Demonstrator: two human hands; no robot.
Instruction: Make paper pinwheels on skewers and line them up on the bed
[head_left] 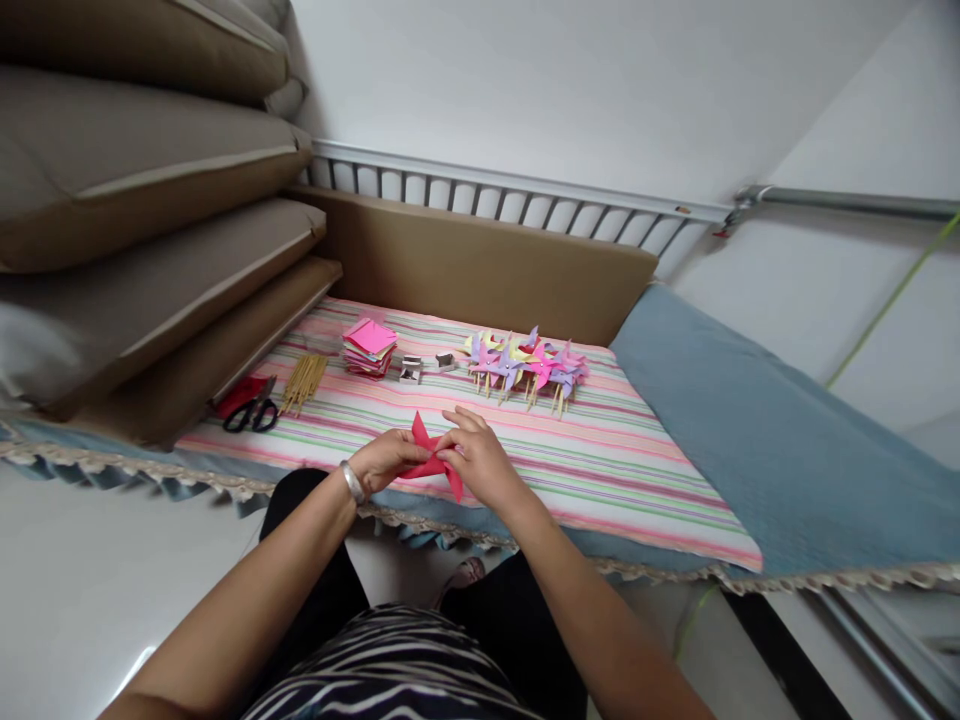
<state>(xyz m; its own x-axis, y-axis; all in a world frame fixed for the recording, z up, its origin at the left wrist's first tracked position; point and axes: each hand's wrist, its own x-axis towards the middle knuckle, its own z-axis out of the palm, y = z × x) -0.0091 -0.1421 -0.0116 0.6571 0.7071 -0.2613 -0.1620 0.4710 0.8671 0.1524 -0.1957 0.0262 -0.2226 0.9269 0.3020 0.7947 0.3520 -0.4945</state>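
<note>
A red paper pinwheel (421, 432) with pointed blades is held between my two hands, above the front edge of the striped cloth (600, 480). My left hand (388, 456), with a silver bracelet at the wrist, pinches its left side between thumb and fingers. On the pinwheel's right, my right hand (474, 455) has its thumb and index finger pressed together at the centre, other fingers stretched out. Whether a small pin sits in that pinch cannot be made out.
Beyond my hands lie a stack of coloured paper squares (369, 345), two small open boxes (411, 369), and several finished pinwheels on sticks (529, 365). Leftward are wooden sticks (304, 383), black-handled scissors (253, 412) and red paper (238, 394). Stacked cushions (150, 170) rise at left.
</note>
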